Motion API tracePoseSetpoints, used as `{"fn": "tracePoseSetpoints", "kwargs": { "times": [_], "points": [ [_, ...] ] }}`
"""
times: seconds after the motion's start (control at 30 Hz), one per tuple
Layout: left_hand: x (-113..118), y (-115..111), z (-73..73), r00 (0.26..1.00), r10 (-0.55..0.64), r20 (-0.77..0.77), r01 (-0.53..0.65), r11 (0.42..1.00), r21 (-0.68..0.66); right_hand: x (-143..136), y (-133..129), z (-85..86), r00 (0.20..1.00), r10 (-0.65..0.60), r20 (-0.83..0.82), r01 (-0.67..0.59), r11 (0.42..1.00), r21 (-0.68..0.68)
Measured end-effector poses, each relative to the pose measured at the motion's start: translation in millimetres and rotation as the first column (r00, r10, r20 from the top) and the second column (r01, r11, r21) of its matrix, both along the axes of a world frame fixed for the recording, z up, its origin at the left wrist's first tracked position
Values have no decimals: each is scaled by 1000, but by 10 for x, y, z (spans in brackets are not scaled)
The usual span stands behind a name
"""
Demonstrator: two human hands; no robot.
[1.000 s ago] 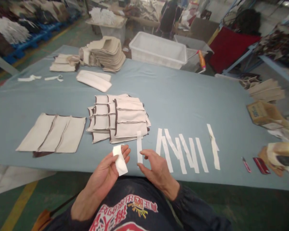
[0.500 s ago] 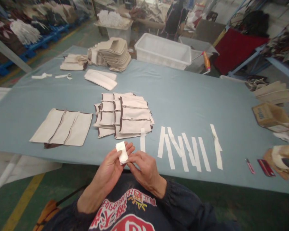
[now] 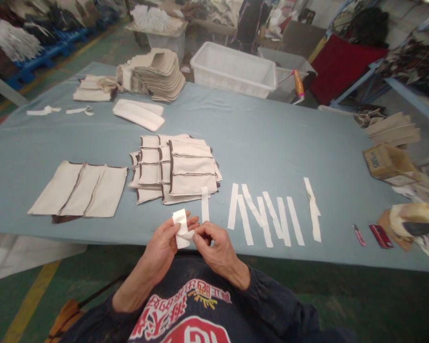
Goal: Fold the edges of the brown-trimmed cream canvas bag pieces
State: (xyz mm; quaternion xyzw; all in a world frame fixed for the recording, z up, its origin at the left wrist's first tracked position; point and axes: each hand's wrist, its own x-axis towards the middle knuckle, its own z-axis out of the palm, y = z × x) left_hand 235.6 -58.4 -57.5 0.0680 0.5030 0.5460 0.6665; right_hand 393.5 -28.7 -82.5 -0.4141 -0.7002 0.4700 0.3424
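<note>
A small stack of white strips point(image 3: 180, 218) lies across my left hand point(image 3: 163, 243), its thumb pressed on top. My right hand point(image 3: 216, 247) pinches the corner of one strip and holds it raised off the stack. Just beyond my fingers, a single white strip point(image 3: 205, 202) touches the front of a pile of cream fabric panels point(image 3: 193, 166) with dark brown edging. More loose white strips point(image 3: 268, 216) lie fanned out to the right. Another cream panel point(image 3: 78, 190) with brown seams rests flat on the left.
The blue-green table point(image 3: 257, 143) bears a stack of beige pieces point(image 3: 160, 74) at the back and cream pads point(image 3: 139, 114) in front of it. Behind stands a white plastic tub point(image 3: 234, 71). To the right are a cardboard box point(image 3: 391, 162), a pink cutter point(image 3: 359, 236) and a dark red case point(image 3: 381, 237).
My right fingers have peeled a strip's corner up and away from the stack, toward the right. The view has shifted slightly, so the table's contents appear further left.
</note>
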Motion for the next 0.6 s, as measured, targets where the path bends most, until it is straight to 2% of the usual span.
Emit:
{"fn": "tracePoseSetpoints", "kwargs": {
  "times": [0.13, 0.27, 0.37, 0.43, 0.5, 0.6],
  "points": [
    [-15, -33, -110, 975, -96, -200, 105, 994, 36, 54, 52, -8, 993, -72, 91, 64, 994, 88],
    [-40, -81, -173, 901, -230, -367, 252, 968, 13, 96, 117, 17, 988, -102, 116, 96, 994, 50],
    [-51, -98, -130, 809, -306, -502, 352, 936, -4, 116, 166, 31, 989, -94, 113, 94, 996, 3],
    [-51, -94, -75, 757, -302, -580, 380, 925, 14, 124, 196, 28, 991, -103, 88, 108, 993, -54],
    [-49, -80, -27, 737, -309, -601, 412, 911, 38, 129, 225, 18, 991, -123, 61, 129, 986, -108],
    [-50, -55, 2, 733, -378, -565, 496, 866, 63, 144, 281, 1, 987, -156, 25, 158, 975, -155]
  ]
}}
